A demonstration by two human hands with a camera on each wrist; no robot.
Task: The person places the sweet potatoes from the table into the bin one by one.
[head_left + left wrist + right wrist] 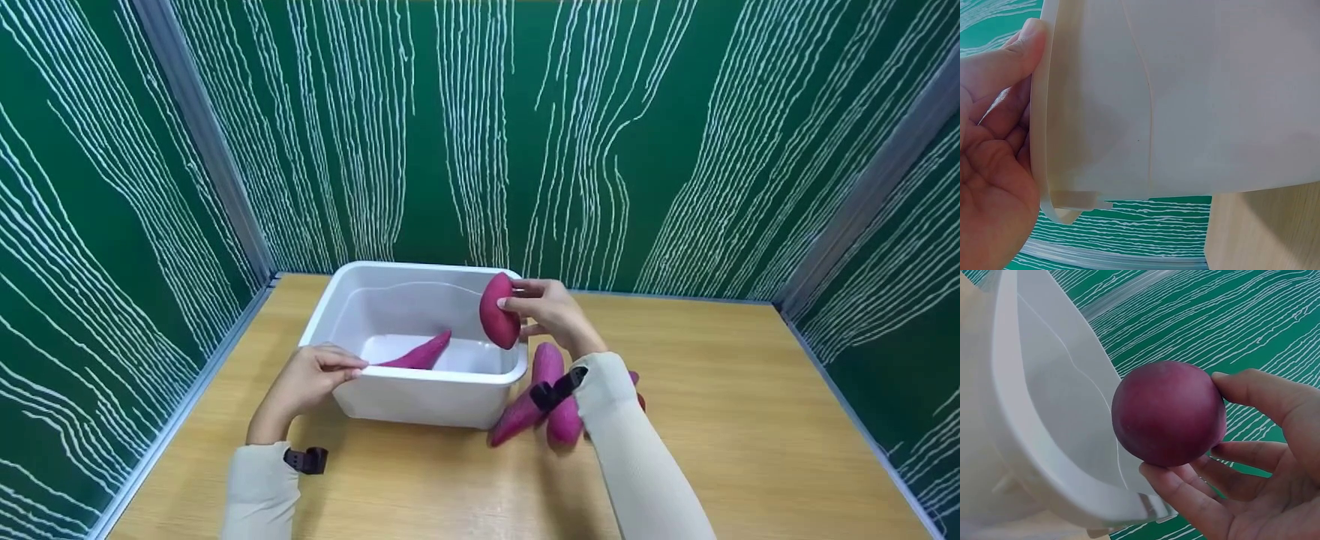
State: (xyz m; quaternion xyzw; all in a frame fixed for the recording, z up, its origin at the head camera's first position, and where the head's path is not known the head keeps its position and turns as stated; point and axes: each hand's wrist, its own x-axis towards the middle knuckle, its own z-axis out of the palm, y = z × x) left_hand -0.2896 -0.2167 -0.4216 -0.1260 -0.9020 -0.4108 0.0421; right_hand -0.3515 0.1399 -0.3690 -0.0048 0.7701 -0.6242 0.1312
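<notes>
My right hand (551, 309) grips a dark red sweet potato (499, 311) between thumb and fingers, over the right end of a white plastic tub (427, 397). The right wrist view shows that sweet potato (1168, 413) end-on beside the tub's rim (1033, 444). At the tub's front left corner my left hand (319, 379) pinches the rim; the left wrist view has the thumb (1030, 42) lying along it. Inside the tub lies one purple-pink sweet potato (424, 354), its near end hidden by the front wall.
Several purple-pink sweet potatoes (564, 424) lie on the wooden table (750, 420) right of the tub, partly under my right forearm. Green panels (465, 150) with wavy white lines enclose the table at the back and sides, joined by grey corner posts (206, 142).
</notes>
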